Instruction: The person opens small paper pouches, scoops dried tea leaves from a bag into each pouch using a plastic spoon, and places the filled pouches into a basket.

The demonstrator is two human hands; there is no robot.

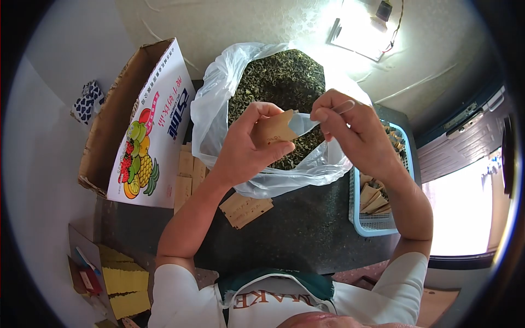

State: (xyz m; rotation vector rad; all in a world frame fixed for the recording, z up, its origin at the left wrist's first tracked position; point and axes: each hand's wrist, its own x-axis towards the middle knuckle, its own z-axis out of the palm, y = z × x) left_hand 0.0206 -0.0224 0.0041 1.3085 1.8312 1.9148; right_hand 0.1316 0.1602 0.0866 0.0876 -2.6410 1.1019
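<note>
My left hand point(240, 145) is closed around a small brown paper packet point(272, 129), tilted with its mouth toward the right. A translucent plastic scoop point(306, 125) is pinched in my right hand point(358, 134), its handle pointing up and right. The scoop's front end is at the packet's mouth; how far in it reaches, and whether it carries anything, I cannot tell. Both hands are above a clear plastic bag point(210, 128) with its top spread wide. Dark green dried leaves point(273, 74), like tea, fill the bag.
A fruit-printed carton point(158, 126) stands left of the bag. Brown packets point(246, 209) lie on the dark table point(306, 224), with more beside the carton. A blue plastic basket point(374, 231) holding several packets is at the right. A bright bulb point(380, 22) hangs at the back.
</note>
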